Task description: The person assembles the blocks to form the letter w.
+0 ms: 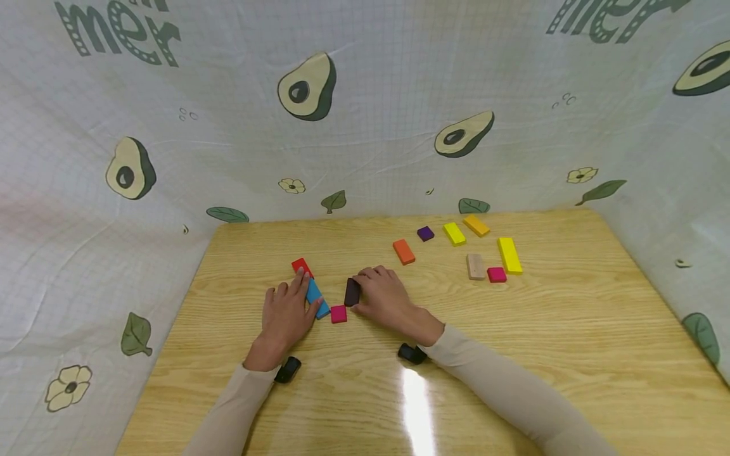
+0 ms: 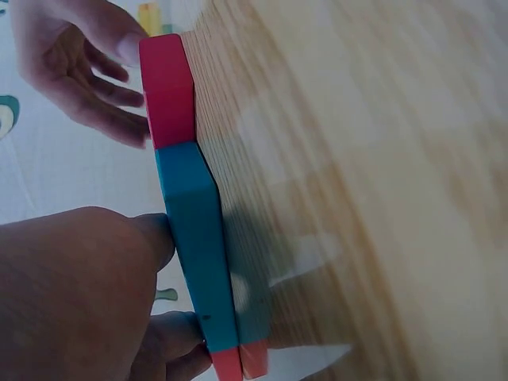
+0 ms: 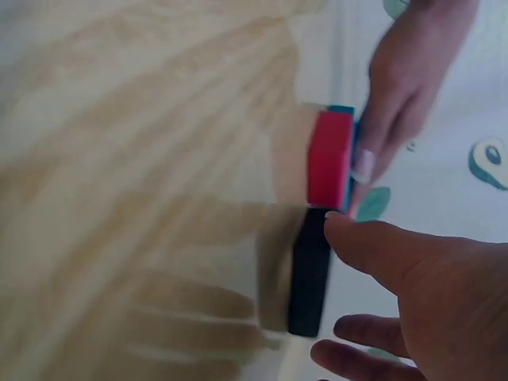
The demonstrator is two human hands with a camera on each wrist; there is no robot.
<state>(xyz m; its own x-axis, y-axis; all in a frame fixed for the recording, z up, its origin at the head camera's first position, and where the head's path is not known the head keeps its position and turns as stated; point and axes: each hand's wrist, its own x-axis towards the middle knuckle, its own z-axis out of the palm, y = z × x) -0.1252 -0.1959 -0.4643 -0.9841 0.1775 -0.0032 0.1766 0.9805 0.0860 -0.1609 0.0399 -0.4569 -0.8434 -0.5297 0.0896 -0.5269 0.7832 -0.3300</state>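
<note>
My left hand [image 1: 287, 315] lies along a blue block [image 1: 317, 299], its thumb near the close end and its fingertips at the far end. A red block [image 1: 301, 266] joins the blue one at that far end, partly hidden by the fingers. Near the thumb, a small crimson block [image 1: 339, 314] meets the blue block's close end. My right hand [image 1: 384, 296] holds a black block [image 1: 352, 292] between thumb and fingers. In the right wrist view, one end of the black block [image 3: 309, 274] is right at the crimson block [image 3: 329, 159].
Farther right on the wooden table [image 1: 570, 329] are an orange-red block [image 1: 403, 251], a purple block [image 1: 425, 234], two yellow blocks, an amber block [image 1: 476, 225], a beige block [image 1: 476, 266] and another crimson block [image 1: 497, 275]. A printed cloth [image 1: 376, 126] hangs behind the table.
</note>
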